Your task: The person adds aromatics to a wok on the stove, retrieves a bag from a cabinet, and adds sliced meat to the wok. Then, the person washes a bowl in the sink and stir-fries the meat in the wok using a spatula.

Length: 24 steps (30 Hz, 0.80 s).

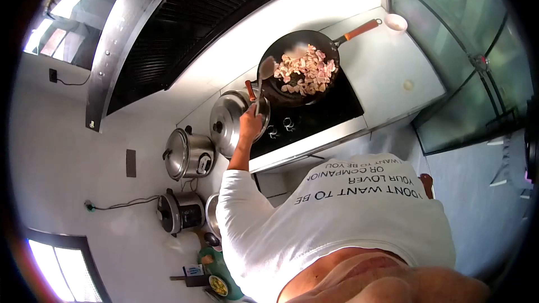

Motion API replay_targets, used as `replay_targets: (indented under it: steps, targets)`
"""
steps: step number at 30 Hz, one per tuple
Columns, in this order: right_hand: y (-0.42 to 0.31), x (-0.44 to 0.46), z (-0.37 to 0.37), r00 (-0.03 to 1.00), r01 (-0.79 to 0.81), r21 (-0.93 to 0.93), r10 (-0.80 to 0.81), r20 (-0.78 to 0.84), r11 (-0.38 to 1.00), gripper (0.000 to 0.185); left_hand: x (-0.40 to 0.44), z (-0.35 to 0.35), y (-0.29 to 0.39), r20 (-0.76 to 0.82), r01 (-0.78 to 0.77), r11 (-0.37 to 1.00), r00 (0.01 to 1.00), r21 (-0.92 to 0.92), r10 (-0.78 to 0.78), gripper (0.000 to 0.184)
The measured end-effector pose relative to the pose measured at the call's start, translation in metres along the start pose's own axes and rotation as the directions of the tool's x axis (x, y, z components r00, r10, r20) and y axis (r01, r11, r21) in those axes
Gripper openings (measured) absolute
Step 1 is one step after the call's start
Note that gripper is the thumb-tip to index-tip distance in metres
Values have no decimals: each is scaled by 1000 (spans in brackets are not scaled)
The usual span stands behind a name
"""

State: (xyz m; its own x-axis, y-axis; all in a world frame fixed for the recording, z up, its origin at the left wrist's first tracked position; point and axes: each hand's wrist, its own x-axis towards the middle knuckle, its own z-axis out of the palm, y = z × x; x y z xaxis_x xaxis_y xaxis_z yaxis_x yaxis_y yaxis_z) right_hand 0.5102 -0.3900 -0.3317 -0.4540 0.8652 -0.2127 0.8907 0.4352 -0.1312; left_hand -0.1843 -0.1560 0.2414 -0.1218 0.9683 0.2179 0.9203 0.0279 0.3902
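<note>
My left hand [250,124] is closed around the handle of a metal spatula [260,91]. Its blurred head [267,68] sits at the left side of a dark wok [290,97]. Chopped pale pink meat [307,72] lies spread in the wok, with some steam or glare above it. The wok stands on a black cooktop [314,116]. A steel pot lid [227,120] is just under my left hand and forearm. My right hand [426,185] shows only in part beside my white shirt, its fingers hidden.
The wok's orange handle [362,30] points right, towards a small pink bowl [396,23]. Left of the cooktop stand a steel cooker [191,154] and a second cooker [181,212]. A range hood [185,28] hangs above. Glass panels [477,62] stand at the right.
</note>
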Motion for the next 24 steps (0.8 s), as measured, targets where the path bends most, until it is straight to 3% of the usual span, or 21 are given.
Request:
replay_targets:
  steps: [1, 2, 3, 5, 7, 10, 13, 14, 15, 16, 17, 18, 20, 22, 23, 24]
  targets:
    - [-5, -13, 9, 997, 4, 53, -8, 78, 999, 21, 4, -4, -7, -14, 43, 999, 999, 22, -43, 36]
    - [-12, -24, 7, 987, 3, 103, -19, 157, 995, 19, 16, -7, -11, 84, 99, 995, 992, -12, -98, 27]
    - [-16, -35, 4, 962, -168, 236, 107, 251, 957, 19, 29, 2, -16, 216, 243, 953, 955, -181, -203, 25]
    - [-32, -42, -19, 849, -512, 436, 359, 386, 740, 18, 66, 24, -27, 501, 539, 727, 809, -424, -308, 22]
    - [-45, -41, -36, 772, -636, 515, 462, 437, 576, 17, 85, 46, 0, 606, 627, 556, 754, -546, -255, 18]
    - [-61, -32, -55, 704, -702, 566, 544, 457, 433, 16, 97, 69, 21, 661, 607, 582, 735, -541, -152, 27]
    - [-67, -17, -67, 688, -710, 571, 581, 435, 413, 16, 73, 44, 31, 572, 396, 839, 810, -374, -128, 37]
    - [-68, -9, -68, 694, -705, 561, 587, 417, 434, 16, 64, 26, 36, 538, 290, 928, 833, -232, -126, 48]
    - [-67, 0, -70, 705, -696, 548, 589, 395, 465, 16, 59, 12, 27, 418, -24, 980, 902, -199, 107, 48]
    - [-65, 10, -66, 748, -658, 490, 573, 336, 572, 16, 54, -2, 16, 309, -330, 936, 883, -123, 352, 47]
    - [-59, 25, -52, 823, -568, 349, 519, 230, 745, 16, 46, -10, 11, 220, -597, 802, 781, -12, 584, 47]
    - [-53, 47, -27, 890, -455, 126, 451, 61, 881, 16, 32, -23, 25, 275, -525, 851, 819, 5, 503, 47]
    - [-99, 94, -205, 930, -359, 350, 297, 217, 865, 23, 4, -51, 69, 377, -369, 928, 867, 45, 326, 48]
    - [-148, 150, -325, 957, -284, 509, 210, 198, 813, 32, -18, -32, 87, 308, -355, 932, 881, -72, 360, 49]
    - [-179, 173, -382, 996, -28, 642, 75, -47, 766, 32, -28, -17, 98, 270, -353, 927, 887, -130, 375, 50]
    - [-209, 196, -435, 989, 122, 747, -15, -148, 653, 34, -38, 12, 102, 264, -259, 934, 909, -246, 322, 51]
